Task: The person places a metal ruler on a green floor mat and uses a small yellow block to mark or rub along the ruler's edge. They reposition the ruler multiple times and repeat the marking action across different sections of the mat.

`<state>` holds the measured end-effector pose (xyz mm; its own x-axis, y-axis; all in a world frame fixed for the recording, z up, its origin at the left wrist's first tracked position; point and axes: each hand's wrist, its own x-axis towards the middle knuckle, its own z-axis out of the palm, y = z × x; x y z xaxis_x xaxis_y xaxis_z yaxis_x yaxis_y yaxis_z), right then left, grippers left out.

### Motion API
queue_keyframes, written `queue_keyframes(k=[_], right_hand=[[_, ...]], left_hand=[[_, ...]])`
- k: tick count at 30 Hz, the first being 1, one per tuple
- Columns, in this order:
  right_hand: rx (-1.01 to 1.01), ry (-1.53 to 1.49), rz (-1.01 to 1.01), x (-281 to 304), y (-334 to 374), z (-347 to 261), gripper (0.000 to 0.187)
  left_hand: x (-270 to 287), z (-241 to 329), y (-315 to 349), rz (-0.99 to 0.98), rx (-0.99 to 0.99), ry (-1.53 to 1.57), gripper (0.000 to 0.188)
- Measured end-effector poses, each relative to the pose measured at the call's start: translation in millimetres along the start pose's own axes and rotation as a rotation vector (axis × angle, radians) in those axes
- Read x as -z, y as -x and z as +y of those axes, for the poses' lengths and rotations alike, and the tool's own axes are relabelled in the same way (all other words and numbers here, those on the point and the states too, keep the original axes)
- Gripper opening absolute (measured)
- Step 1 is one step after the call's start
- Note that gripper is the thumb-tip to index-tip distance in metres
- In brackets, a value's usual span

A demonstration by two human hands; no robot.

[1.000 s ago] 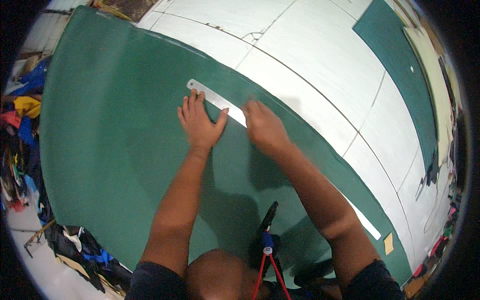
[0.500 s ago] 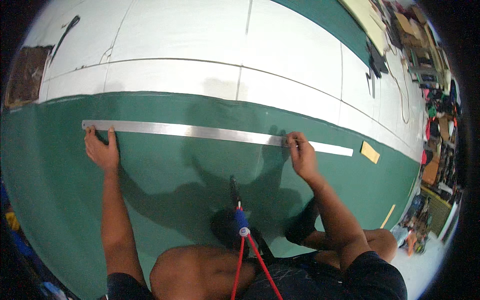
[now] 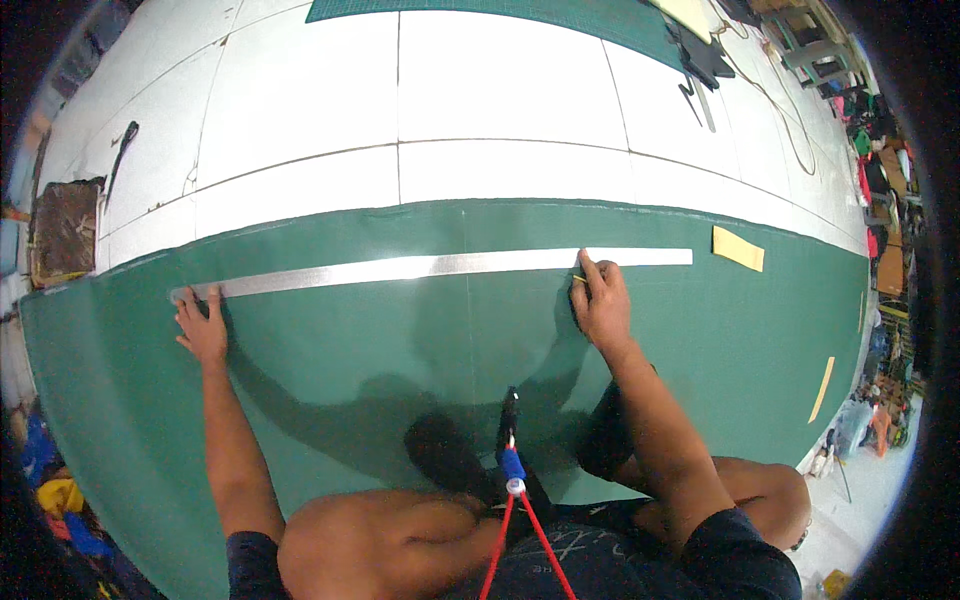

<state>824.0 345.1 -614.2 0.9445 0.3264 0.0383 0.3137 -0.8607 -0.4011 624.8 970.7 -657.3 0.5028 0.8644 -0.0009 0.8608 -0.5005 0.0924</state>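
A long metal ruler (image 3: pixel 430 266) lies across a wide sheet of green material (image 3: pixel 330 350), near its far edge. My left hand (image 3: pixel 203 328) is at the ruler's left end, fingers spread, with the thumb and fingertips pressing on it. Toward the other end, my right hand (image 3: pixel 604 300) rests against the ruler, its fingers closed around a thin yellowish stick (image 3: pixel 579 279); most of the stick is hidden, and I cannot make out its kind. A small yellow piece (image 3: pixel 738 249) lies just past the ruler's right end.
White floor tiles (image 3: pixel 500 100) stretch beyond the green sheet. A green mat (image 3: pixel 520 22) and scissors (image 3: pixel 705 105) are at the far side. A narrow yellow strip (image 3: pixel 821 390) lies at the right. Clutter (image 3: pixel 880 170) lines the right edge. A red cord (image 3: pixel 500 535) hangs before me.
The view has shifted and turned, so the ruler now slants the other way in it. Both hands keep about the same places along the ruler.
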Motion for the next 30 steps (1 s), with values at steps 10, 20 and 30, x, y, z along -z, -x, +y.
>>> queue_keyframes(k=[10,20,30], right_hand=[[0.067,0.052,0.040,9,59,-1,0.045],[0.031,0.108,0.053,1,65,-1,0.047],[-0.343,0.051,0.419,41,-23,150,0.025]], left_hand=[[3,-50,30,0.001,-0.044,0.053,0.085],[-25,-68,30,0.085,-0.131,0.225,0.076],[-15,-77,36,0.118,-0.132,0.050,0.076]])
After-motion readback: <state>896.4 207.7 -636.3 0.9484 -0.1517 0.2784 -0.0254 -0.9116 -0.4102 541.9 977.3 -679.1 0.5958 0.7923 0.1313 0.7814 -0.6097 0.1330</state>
